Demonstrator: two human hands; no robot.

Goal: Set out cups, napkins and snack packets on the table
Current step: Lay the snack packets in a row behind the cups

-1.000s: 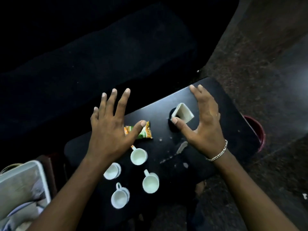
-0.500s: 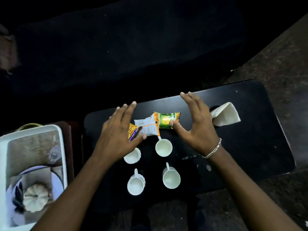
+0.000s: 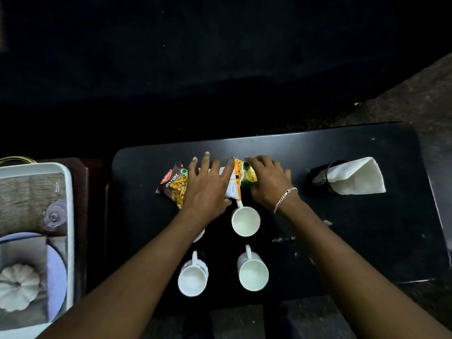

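Observation:
Three snack packets lie in a row at the middle of the black table (image 3: 367, 241): a brown mixture packet (image 3: 175, 184), a white-and-orange packet (image 3: 233, 187) and a green packet (image 3: 247, 176). My left hand (image 3: 208, 189) rests flat with spread fingers across the brown and white packets. My right hand (image 3: 269, 182) curls over the green packet. Three white cups (image 3: 245, 221), (image 3: 192, 277), (image 3: 253, 274) stand nearer to me. A fourth cup (image 3: 199, 236) is mostly hidden under my left forearm. White napkins (image 3: 354, 177) stick out of a black holder (image 3: 318, 176) lying at the right.
A white tray (image 3: 36, 167) sits left of the table, holding a woven mat, a clear glass (image 3: 55, 214), a pale blue plate (image 3: 57, 272) and a white pumpkin-shaped object (image 3: 18, 286). Crumbs or smears (image 3: 283, 239) mark the table right of the cups. Behind the table all is dark.
Both hands have come down onto the snack packets. The brown packet now shows at the left of my left hand. The view has swung left, so the tray shows more.

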